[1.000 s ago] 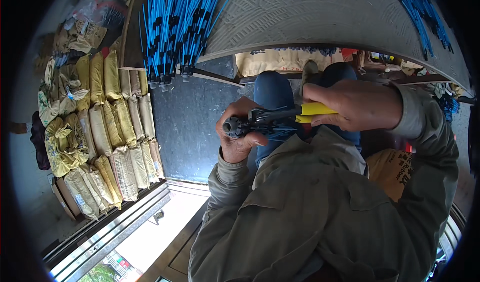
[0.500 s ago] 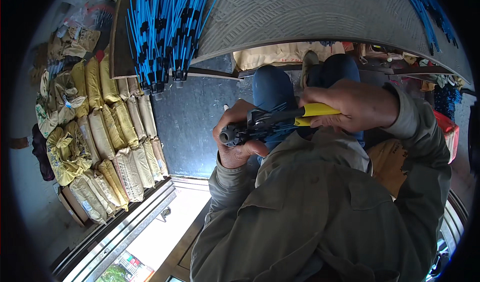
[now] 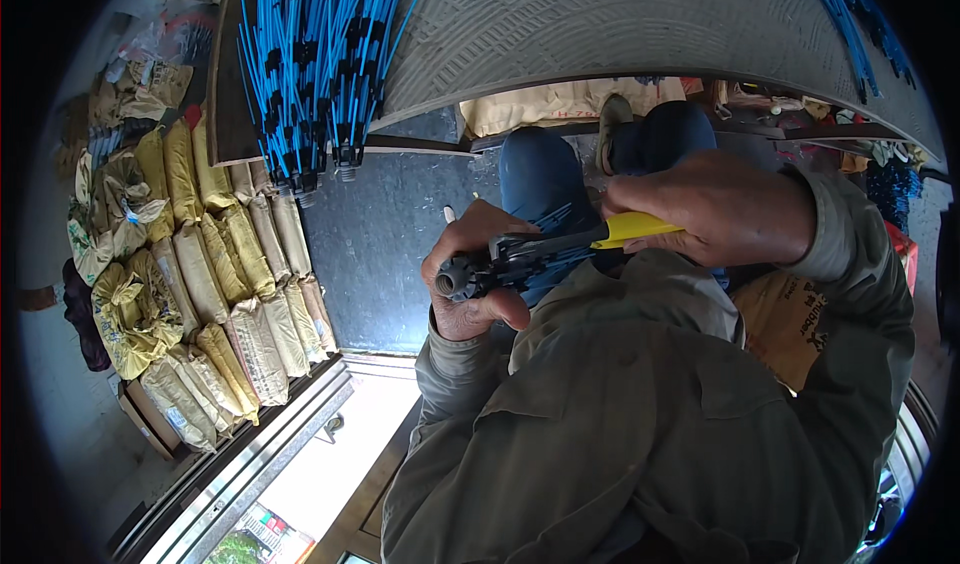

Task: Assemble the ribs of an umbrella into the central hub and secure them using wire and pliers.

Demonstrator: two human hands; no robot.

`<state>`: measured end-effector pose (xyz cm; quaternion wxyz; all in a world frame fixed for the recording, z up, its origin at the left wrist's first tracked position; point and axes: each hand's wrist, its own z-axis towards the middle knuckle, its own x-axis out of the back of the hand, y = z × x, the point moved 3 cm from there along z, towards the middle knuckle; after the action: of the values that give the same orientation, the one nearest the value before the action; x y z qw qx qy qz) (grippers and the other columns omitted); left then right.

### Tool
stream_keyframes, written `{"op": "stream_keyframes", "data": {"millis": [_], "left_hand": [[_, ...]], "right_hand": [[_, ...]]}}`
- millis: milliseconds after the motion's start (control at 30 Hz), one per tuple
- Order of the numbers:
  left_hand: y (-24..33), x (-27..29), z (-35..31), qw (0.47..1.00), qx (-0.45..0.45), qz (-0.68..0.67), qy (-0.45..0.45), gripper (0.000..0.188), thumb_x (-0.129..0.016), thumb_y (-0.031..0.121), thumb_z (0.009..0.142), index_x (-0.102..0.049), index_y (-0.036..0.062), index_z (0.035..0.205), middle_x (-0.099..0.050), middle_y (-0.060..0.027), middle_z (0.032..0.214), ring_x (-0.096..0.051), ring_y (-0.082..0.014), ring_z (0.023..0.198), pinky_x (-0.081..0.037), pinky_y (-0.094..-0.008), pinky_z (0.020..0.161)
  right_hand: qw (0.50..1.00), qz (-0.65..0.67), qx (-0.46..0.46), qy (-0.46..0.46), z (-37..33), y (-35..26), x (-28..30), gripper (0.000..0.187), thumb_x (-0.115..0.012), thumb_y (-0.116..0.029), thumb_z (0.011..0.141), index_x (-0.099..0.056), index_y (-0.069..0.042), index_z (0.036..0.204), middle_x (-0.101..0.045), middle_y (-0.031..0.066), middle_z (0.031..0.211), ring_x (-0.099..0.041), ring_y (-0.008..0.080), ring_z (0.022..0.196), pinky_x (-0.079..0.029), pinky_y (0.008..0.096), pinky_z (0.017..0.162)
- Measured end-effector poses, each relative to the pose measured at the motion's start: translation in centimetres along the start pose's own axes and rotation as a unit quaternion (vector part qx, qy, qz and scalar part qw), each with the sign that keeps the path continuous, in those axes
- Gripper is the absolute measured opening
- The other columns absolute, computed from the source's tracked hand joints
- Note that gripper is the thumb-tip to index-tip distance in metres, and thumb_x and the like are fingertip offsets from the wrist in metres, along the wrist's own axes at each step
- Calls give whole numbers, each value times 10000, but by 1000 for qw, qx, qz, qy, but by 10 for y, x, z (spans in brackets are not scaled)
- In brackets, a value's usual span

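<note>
My left hand (image 3: pixel 468 314) is closed around a black cylindrical fitting (image 3: pixel 456 278) with an open round end facing left. Thin blue strands (image 3: pixel 562 264) run from it to the right, over my lap. My right hand (image 3: pixel 715 209) grips the yellow handles (image 3: pixel 638 228) of a pair of pliers. Their dark jaws (image 3: pixel 512 248) reach across to the fitting beside my left fingers. What exactly lies between the jaws cannot be made out.
Bundles of blue strands with black fittings (image 3: pixel 325 84) lie on the grey patterned table (image 3: pixel 560 24) ahead; more blue strands (image 3: pixel 858 29) rest at its far right. Stacked yellowish sacks (image 3: pixel 215 264) stand to the left. A brown printed bag (image 3: pixel 785 324) is by my right side.
The pliers' yellow handles have come closer together in my right hand. Both hands stay in nearly the same place, and the view has shifted slightly.
</note>
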<state>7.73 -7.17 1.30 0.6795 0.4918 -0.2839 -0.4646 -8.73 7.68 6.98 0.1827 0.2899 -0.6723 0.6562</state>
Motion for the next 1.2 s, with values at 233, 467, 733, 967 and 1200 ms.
{"op": "stream_keyframes", "data": {"millis": [233,467,733,967,1200], "left_hand": [[3,-5,2,999,20,-10,34,632,-728,561,608,-514,37,888,-590,-123,796,-586,-252,741,-470,-341,640],[1,-1,0,998,23,28,52,634,-711,574,636,-517,22,881,-580,-124,775,-573,-243,704,-467,-334,636],[1,3,-4,999,21,4,31,684,-622,635,689,-514,13,950,-580,-143,829,-576,-231,744,-469,-334,659],[13,-12,2,1000,13,-9,-27,685,-611,607,724,-493,22,1060,-571,-155,931,-561,-209,819,-461,-339,721],[16,-19,4,993,-3,-101,-67,624,-685,416,726,-505,-9,1146,-564,-141,1059,-535,-191,915,-399,-323,821]], "right_hand": [[999,-13,-31,-31,2,-2,-2,253,-590,-158,828,-446,-46,1003,-536,122,649,-563,307,556,-414,401,469],[998,-18,-16,51,-2,8,-47,341,-609,-216,818,-469,-6,1047,-571,138,924,-608,325,748,-481,372,588],[986,92,0,140,6,19,-50,305,-585,-120,825,-470,-36,1094,-598,131,826,-605,321,700,-470,382,581],[994,-109,14,-22,-10,-16,33,323,-640,-107,787,-507,-83,1081,-625,110,815,-625,286,665,-471,365,583],[986,-130,-37,-96,-10,-31,46,335,-649,-120,778,-512,-82,1081,-623,112,800,-623,276,648,-475,363,575]]}}
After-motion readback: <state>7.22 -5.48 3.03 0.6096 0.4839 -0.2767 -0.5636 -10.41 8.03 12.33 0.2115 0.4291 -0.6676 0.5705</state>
